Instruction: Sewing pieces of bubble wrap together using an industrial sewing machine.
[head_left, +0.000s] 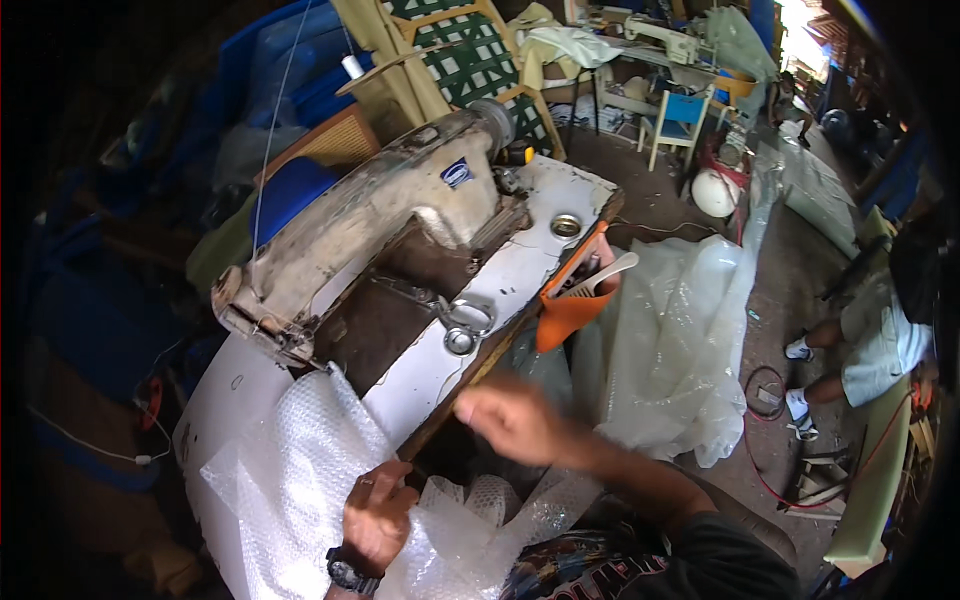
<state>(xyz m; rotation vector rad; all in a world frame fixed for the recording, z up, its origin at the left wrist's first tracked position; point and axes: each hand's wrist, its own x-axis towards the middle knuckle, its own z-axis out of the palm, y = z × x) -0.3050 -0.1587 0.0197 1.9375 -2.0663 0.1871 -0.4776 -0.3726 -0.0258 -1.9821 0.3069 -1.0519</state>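
Note:
A sheet of clear bubble wrap (300, 470) drapes over the left end of the white sewing table (415, 380) and down across my lap. My left hand (378, 515), with a dark watch on its wrist, is closed on the bubble wrap with its fingers curled. My right hand (520, 425) hovers by the table's front edge, blurred by motion, so its fingers are unclear. Beyond them stands a worn sewing machine (350, 195), its needle end close to the wrap's upper edge. Metal scissors (455, 325) lie on the table, handles toward me.
A small round tin (566, 226) rests near the table's right end. An orange pouch (572, 312) with tools hangs off the front edge. Clear plastic sheeting (675, 345) hangs to the right. Farther off are a blue chair (678, 120) and a person's legs (825, 365).

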